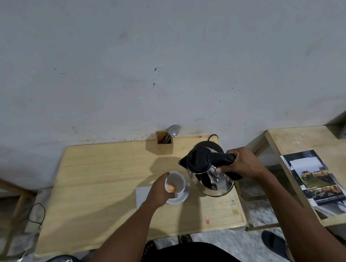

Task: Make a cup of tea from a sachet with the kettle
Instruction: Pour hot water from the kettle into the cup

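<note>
A steel kettle [212, 181] with a black lid and handle hangs tilted above the wooden table [102, 191], its spout pointing left toward the cup. My right hand [242, 164] grips its black handle. A white cup [177, 180] stands on a white saucer [182, 198] just left of the kettle. My left hand [158, 191] holds the cup's left side. An orange sachet tag [170, 187] lies at the cup's near rim, by my fingers. The cup's contents are unclear.
A wooden holder [165, 145] with a spoon and fork stands at the table's back edge. A white napkin [142, 194] lies under my left hand. A magazine [316, 183] rests on a second table at right. A black cable [36, 213] hangs at left.
</note>
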